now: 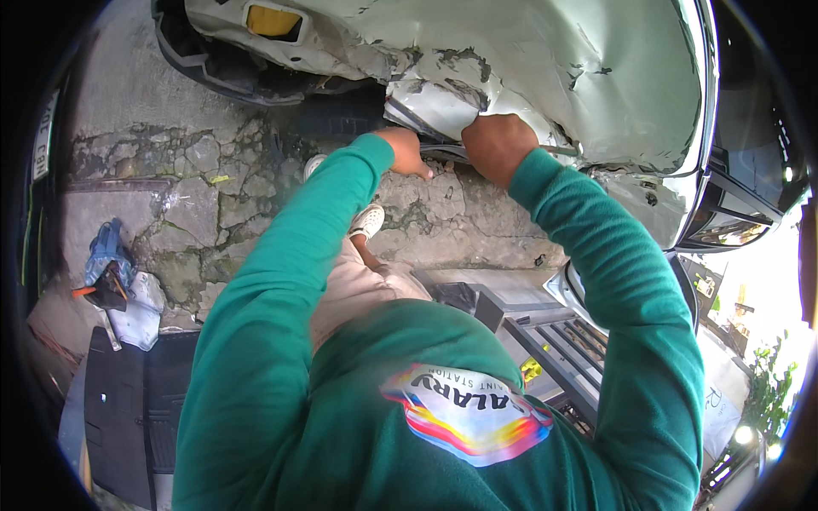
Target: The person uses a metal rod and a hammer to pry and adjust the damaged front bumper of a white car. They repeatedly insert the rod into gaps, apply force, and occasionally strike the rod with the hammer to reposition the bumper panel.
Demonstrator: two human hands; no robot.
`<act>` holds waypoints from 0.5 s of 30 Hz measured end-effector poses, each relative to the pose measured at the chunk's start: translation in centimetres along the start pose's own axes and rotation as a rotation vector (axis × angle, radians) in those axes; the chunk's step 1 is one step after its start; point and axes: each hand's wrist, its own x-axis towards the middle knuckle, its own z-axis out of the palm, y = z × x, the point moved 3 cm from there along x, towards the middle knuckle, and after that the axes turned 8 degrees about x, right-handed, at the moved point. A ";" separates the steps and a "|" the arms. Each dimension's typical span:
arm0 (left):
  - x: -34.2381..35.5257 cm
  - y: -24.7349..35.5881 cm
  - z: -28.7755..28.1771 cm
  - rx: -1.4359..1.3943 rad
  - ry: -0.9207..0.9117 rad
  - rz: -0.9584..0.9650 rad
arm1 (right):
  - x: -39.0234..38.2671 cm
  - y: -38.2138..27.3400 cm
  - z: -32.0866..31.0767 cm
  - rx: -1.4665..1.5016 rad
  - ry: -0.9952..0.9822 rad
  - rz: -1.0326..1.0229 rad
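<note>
Green shirt [417, 336] fronts a dented, paint-chipped pale car panel [545, 64]; right hand [501, 145] clenched, left hand [404, 152] grip unclear.

Daylight burns out the right side, and fisheye distortion curves the black-rimmed view.

Upside-down dark lettering is shown on the green long-sleeved shirt [366, 383], within a white chest print [473, 415] edged by rainbow-coloured waves; a bold large line is accompanied by a smaller, thinner one. Dark characters, turned sideways, are borne by a narrow white plate [43, 136] at the far left rim. Dark letter-like marks, too small to be read surely, are seen on a pale panel [721, 419] at lower right.
</note>
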 end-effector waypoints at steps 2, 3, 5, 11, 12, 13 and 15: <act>1.2 -0.8 4.0 -0.062 0.140 0.002 | 1.4 -0.8 -0.9 -0.078 -0.085 -0.045; 1.8 -1.2 5.6 -0.094 0.206 0.005 | 2.2 -1.3 -1.1 -0.116 -0.132 -0.064; 0.5 0.6 7.1 -0.119 0.241 -0.002 | 2.8 -1.9 -1.7 -0.132 -0.210 -0.045; -0.8 2.7 10.2 -0.533 0.515 -0.164 | 4.7 -2.0 -1.5 -0.208 -0.354 -0.013; -0.8 2.7 10.4 -0.526 0.488 -0.178 | 4.6 -2.6 -1.8 -0.215 -0.342 0.018; -0.6 2.7 10.4 -0.519 0.461 -0.191 | 4.4 -3.1 -2.1 -0.221 -0.330 0.050; -1.1 3.2 10.4 -0.514 0.437 -0.177 | 3.2 -3.4 -1.1 -0.180 -0.235 0.101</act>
